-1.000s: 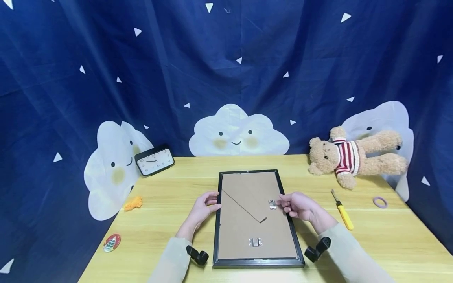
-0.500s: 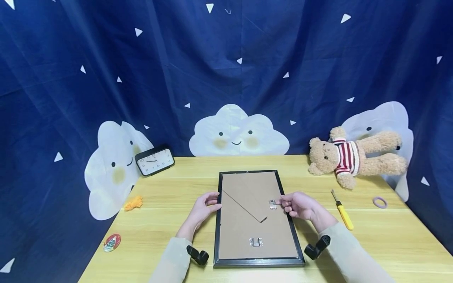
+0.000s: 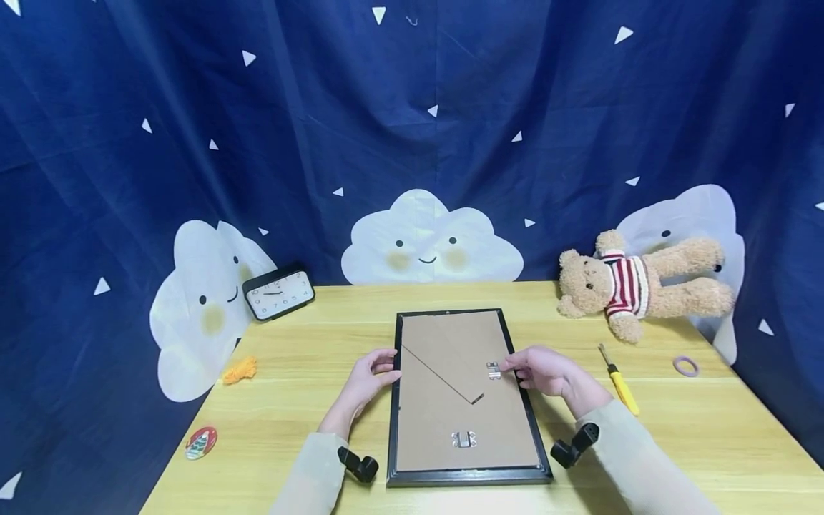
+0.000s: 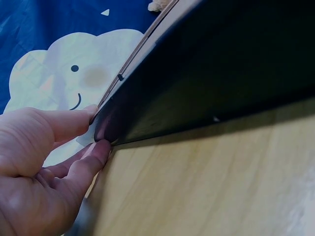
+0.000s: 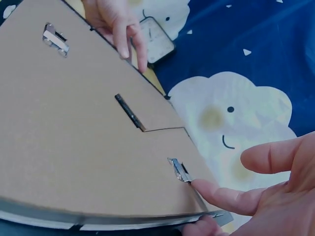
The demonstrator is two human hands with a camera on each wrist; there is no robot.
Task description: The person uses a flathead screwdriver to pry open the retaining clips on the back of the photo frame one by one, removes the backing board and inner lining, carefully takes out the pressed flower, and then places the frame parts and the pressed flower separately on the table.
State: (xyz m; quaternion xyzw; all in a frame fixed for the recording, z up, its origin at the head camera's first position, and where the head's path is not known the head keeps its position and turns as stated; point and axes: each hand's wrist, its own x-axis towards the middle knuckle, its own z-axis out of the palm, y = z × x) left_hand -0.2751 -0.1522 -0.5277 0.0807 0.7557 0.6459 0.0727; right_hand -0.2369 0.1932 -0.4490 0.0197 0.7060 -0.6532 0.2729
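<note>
"Lying back side up on the bench, that black picture frame?"

"Yes, between the hands. The left hand is relaxed, its fingertips resting against the frame's left edge"

"And the right hand?"

"Loosely spread, unclenched: one finger touches the metal hanger near the right edge, the thumb apart from it. A teddy bear lies at the far right"

Dark-blue fabric backdrop, creased and marked with white triangles, stands behind a brightly lit wood-grain table, bearing, clocked from mid-table, a white cloud at ten, a second cloud at twelve, and a third cloud, partly hidden, at two.
</note>
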